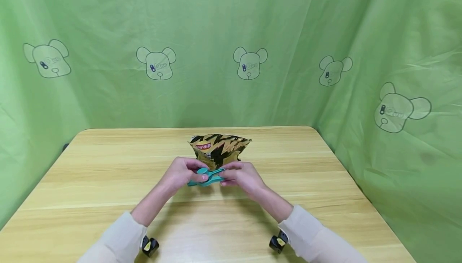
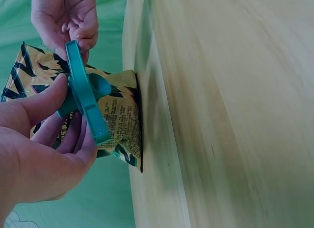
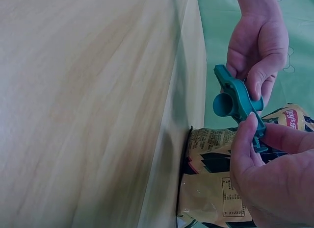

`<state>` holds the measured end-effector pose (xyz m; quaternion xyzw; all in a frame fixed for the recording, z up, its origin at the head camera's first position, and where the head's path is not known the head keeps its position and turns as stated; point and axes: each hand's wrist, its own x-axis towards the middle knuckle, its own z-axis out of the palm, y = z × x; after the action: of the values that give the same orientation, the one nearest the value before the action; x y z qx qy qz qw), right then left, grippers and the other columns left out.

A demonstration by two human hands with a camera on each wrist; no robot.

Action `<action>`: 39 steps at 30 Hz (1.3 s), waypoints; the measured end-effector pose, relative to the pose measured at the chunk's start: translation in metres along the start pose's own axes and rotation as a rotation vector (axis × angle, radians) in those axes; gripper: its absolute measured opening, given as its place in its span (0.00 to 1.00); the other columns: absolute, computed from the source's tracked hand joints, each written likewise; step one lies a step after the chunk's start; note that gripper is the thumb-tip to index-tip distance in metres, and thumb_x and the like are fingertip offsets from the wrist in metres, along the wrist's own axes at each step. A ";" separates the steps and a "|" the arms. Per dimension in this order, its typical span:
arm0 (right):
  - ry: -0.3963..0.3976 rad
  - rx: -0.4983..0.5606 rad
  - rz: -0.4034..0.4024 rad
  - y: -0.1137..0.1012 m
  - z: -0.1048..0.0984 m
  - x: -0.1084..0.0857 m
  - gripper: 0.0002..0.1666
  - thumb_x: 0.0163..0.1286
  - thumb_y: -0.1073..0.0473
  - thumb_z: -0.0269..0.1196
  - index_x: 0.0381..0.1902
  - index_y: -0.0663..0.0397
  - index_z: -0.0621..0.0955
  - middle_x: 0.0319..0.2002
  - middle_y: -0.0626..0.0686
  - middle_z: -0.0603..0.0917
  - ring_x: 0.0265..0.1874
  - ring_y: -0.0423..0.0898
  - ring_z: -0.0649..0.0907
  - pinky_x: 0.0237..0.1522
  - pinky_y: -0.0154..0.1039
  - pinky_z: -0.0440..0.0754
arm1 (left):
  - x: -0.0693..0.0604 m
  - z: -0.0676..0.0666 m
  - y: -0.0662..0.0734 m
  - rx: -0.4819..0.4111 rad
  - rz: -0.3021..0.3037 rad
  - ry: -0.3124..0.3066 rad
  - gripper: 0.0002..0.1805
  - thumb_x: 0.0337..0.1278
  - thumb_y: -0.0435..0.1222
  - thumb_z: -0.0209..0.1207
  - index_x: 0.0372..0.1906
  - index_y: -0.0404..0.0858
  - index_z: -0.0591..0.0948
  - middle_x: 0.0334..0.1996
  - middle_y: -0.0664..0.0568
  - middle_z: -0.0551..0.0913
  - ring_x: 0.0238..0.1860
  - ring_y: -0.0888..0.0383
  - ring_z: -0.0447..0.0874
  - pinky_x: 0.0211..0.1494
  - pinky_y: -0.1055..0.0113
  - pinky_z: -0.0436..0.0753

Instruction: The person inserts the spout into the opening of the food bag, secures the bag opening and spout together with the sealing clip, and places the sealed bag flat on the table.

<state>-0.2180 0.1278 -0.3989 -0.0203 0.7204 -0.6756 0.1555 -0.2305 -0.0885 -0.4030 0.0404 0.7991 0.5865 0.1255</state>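
Observation:
A teal clip is held between both hands in front of an upright gold-and-black chip bag. My left hand grips the clip's left part, its thumb on the near side, as the left wrist view shows at the clip. The thumb and fingers of my right hand pinch the clip's other end; in the right wrist view that end of the clip lies between them. Behind the clip, the bag stands on the table, its wide upper edge fanned out.
The wooden table extends around the hands. A green curtain printed with bear heads hangs behind the table and along its sides. Black wrist-worn devices show below each sleeve.

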 end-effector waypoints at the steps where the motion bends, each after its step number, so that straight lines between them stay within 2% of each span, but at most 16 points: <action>1: 0.000 0.001 0.002 0.000 0.000 0.000 0.18 0.65 0.70 0.65 0.53 0.74 0.80 0.46 0.68 0.85 0.33 0.47 0.88 0.45 0.39 0.88 | 0.000 0.000 0.000 0.004 0.000 0.003 0.16 0.48 0.28 0.74 0.46 0.36 0.89 0.37 0.49 0.89 0.39 0.56 0.83 0.43 0.66 0.80; 4: 0.003 0.005 0.009 0.001 0.002 0.001 0.18 0.66 0.71 0.65 0.53 0.74 0.80 0.47 0.69 0.85 0.32 0.47 0.88 0.45 0.39 0.88 | -0.001 0.001 0.000 0.019 0.003 0.006 0.16 0.47 0.27 0.74 0.45 0.36 0.89 0.36 0.49 0.89 0.38 0.56 0.82 0.41 0.67 0.81; 11: 0.017 -0.015 0.000 0.001 0.003 0.002 0.19 0.65 0.70 0.66 0.53 0.73 0.81 0.48 0.70 0.84 0.34 0.48 0.89 0.46 0.40 0.88 | -0.002 0.000 -0.001 -0.026 -0.009 0.038 0.16 0.49 0.28 0.74 0.46 0.38 0.90 0.38 0.50 0.90 0.38 0.56 0.85 0.43 0.65 0.83; 22: 0.064 -0.024 -0.003 0.002 0.005 0.005 0.17 0.63 0.70 0.68 0.50 0.72 0.82 0.46 0.67 0.86 0.33 0.47 0.89 0.45 0.39 0.88 | -0.001 -0.002 -0.001 -0.021 0.038 0.012 0.16 0.49 0.27 0.74 0.46 0.38 0.90 0.40 0.46 0.90 0.39 0.56 0.86 0.44 0.65 0.84; 34: 0.059 -0.042 -0.008 0.003 0.005 0.004 0.18 0.62 0.70 0.68 0.51 0.72 0.82 0.45 0.66 0.86 0.34 0.48 0.89 0.47 0.42 0.88 | -0.002 -0.004 0.000 0.001 0.046 -0.005 0.16 0.48 0.29 0.75 0.46 0.36 0.89 0.39 0.47 0.90 0.37 0.57 0.84 0.42 0.67 0.82; 39: 0.060 -0.049 -0.006 0.003 0.005 0.003 0.19 0.62 0.69 0.69 0.51 0.71 0.82 0.45 0.65 0.86 0.35 0.49 0.89 0.47 0.42 0.88 | -0.002 -0.002 0.000 0.000 0.027 0.001 0.16 0.49 0.29 0.74 0.46 0.36 0.89 0.37 0.49 0.90 0.37 0.57 0.85 0.42 0.66 0.83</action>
<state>-0.2192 0.1223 -0.4024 -0.0059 0.7410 -0.6585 0.1313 -0.2294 -0.0909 -0.4025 0.0509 0.7987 0.5880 0.1173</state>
